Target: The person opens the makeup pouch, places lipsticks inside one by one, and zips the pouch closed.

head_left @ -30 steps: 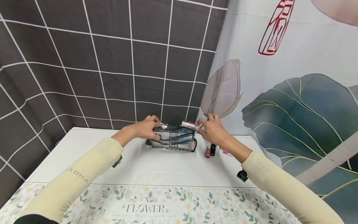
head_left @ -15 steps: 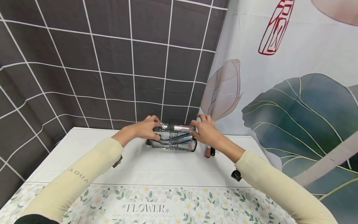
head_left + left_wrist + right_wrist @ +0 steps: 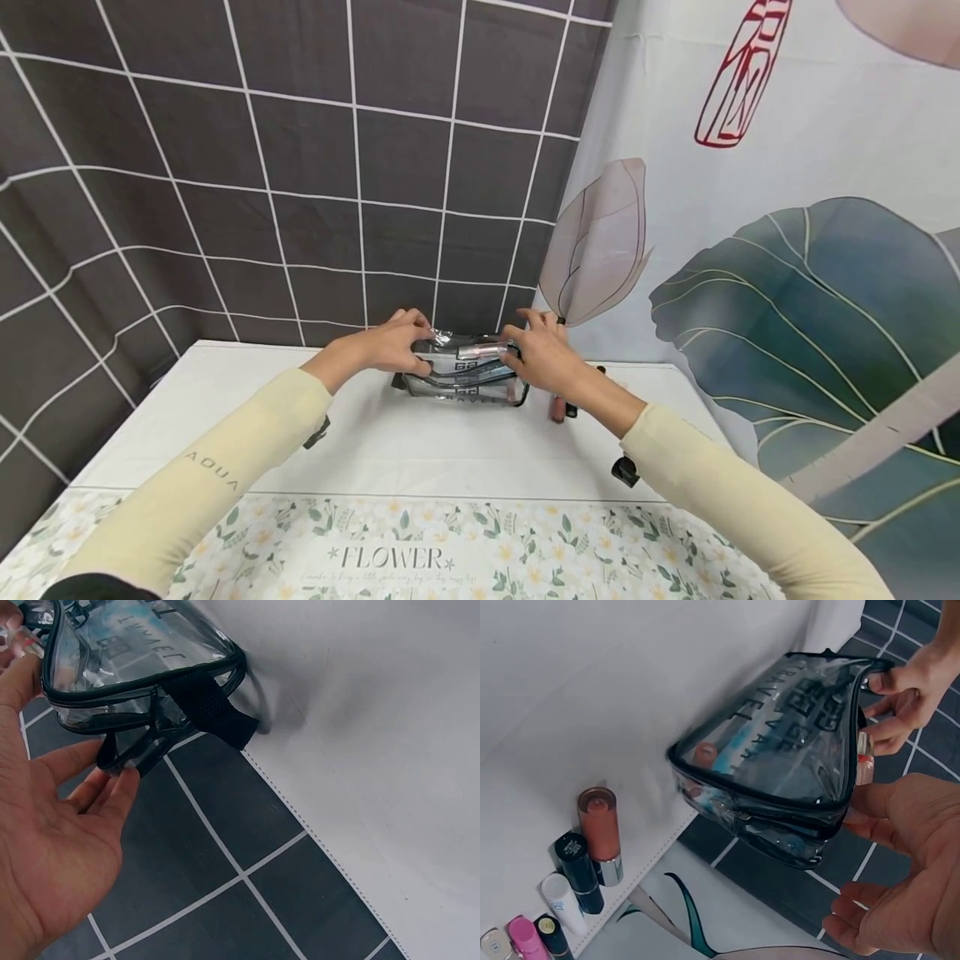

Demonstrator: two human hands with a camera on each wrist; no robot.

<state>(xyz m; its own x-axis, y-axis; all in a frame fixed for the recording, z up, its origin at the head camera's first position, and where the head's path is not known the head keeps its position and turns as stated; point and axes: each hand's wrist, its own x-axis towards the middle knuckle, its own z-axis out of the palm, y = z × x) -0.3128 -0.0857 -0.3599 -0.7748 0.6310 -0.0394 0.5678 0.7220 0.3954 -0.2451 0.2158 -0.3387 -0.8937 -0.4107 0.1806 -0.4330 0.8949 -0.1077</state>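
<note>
A clear travel pouch (image 3: 468, 390) with black piping and dark lettering stands near the back of the white table, its top open. My left hand (image 3: 393, 342) grips the pouch's upper left edge, fingers behind and thumb in front. In the left wrist view, that hand's fingertips (image 3: 124, 776) hold a black-trimmed flap. At the pouch's mouth, my right hand (image 3: 543, 354) pinches a slim clear cosmetic tube (image 3: 480, 351) with a pinkish tint. The right wrist view shows part of the tube (image 3: 865, 769) between the hands. A brownish-pink item (image 3: 705, 755) and something blue show inside the pouch.
Right of the pouch lie a reddish-brown lip gloss tube (image 3: 600, 825), a black tube (image 3: 577, 870), a white tube (image 3: 562, 900), a pink-capped one (image 3: 526, 937) and others. A dark gridded cloth (image 3: 300, 208) hangs behind the table.
My right hand has moved left and slightly down, bringing the tube from the pouch's right side over and into its mouth. The left hand has kept its hold on the edge.
</note>
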